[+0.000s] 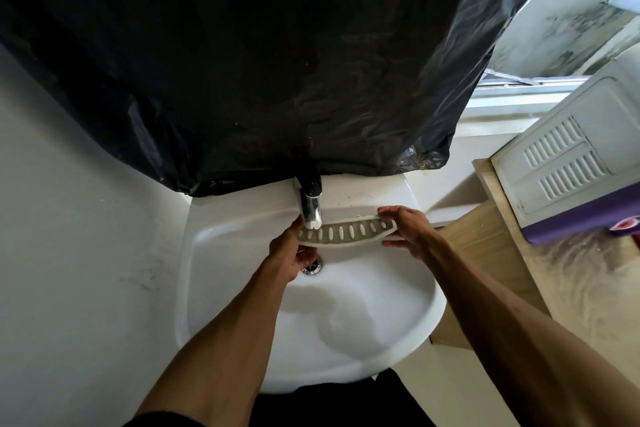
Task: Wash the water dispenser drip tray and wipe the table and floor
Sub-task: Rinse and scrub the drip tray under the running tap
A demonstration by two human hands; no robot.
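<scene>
The drip tray [346, 234] is a curved white tray with a grey slotted grille, held level over the white sink [398, 322] right under the chrome tap [311, 210]. My left hand [289, 253] grips its left end, fingers curled underneath. At the tray's right end, my right hand [405, 229] holds on with fingers over the top edge and thumb below. I cannot tell whether water is running. The sink drain [312, 267] shows just below the tray.
A black plastic sheet [242, 62] hangs over the wall behind the tap. To the right stand a wooden counter [502, 253], a white vented appliance [571, 156] and a purple object [588, 218]. A window sill [512, 104] lies at the back right.
</scene>
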